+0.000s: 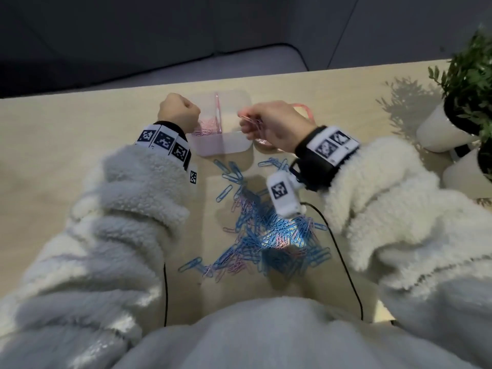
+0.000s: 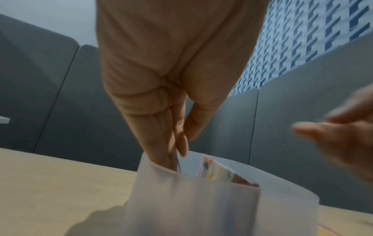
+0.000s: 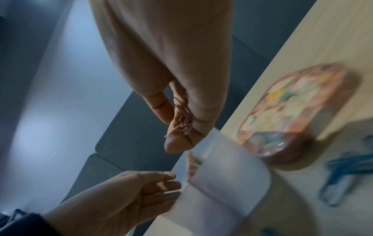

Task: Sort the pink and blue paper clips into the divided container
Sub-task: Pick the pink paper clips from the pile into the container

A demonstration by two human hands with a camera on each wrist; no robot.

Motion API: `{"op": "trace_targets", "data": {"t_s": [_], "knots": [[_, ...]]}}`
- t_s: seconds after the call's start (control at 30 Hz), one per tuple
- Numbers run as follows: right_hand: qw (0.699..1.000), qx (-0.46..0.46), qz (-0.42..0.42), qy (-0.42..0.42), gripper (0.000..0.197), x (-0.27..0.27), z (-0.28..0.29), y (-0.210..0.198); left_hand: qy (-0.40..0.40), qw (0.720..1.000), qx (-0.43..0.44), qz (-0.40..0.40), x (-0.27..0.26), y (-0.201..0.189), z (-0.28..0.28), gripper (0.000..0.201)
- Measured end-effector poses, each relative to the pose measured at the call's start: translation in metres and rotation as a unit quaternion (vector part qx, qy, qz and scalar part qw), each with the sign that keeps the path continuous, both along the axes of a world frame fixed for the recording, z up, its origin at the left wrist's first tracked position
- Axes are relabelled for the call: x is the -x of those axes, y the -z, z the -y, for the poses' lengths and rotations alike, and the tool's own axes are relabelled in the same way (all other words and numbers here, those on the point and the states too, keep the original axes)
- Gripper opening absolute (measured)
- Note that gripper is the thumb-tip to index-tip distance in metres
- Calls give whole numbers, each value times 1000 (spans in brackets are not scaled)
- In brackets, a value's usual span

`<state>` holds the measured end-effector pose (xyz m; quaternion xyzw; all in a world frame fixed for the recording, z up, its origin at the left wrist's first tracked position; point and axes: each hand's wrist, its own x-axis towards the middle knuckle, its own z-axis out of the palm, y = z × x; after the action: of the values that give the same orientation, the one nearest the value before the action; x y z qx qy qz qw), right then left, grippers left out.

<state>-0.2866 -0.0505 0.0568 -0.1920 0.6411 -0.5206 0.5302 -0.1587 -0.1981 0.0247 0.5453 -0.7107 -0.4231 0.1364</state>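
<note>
Pink paper clips [image 3: 182, 118]: a small tangled bunch pinched between thumb and fingertips of the right hand [image 1: 277, 126], held just above the right side of the divided container [image 1: 235, 145]. Thin bent wire, very light, stiff but springy; the loops hook into each other, so a bunch likely comes up as a clump and may trail strays. Best taken by pinching across the flat loops, a few at a time.

Left hand [image 1: 178, 111]: fingers straight, reaching down into the left compartment, where pink clips [image 1: 206, 129] already lie. Whether it holds any, I cannot tell.

Container is translucent, thin-walled, probably light enough to slide if bumped. Patterned lid [image 3: 296, 115] lies just beside it on the desk [image 1: 80, 129].

Nearer the person, the mixed pile [image 1: 269, 230]: mostly blue, some pink buried in it. Much sorting left. Potted plants [image 1: 468, 83] stand at the far right.
</note>
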Motion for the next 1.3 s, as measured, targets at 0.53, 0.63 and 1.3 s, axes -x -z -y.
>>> {"op": "trace_targets", "data": {"t_s": [0.53, 0.63, 1.3], "knots": [[994, 68, -84, 8, 11, -24, 24, -17, -14, 991, 47, -125, -73, 2, -73, 24], [993, 45, -102, 46, 18, 0, -34, -12, 56, 995, 60, -63, -76, 11, -90, 16], [828, -90, -483, -271, 22, 3, -98, 80, 269, 953, 45, 136, -44, 54, -166, 9]]}}
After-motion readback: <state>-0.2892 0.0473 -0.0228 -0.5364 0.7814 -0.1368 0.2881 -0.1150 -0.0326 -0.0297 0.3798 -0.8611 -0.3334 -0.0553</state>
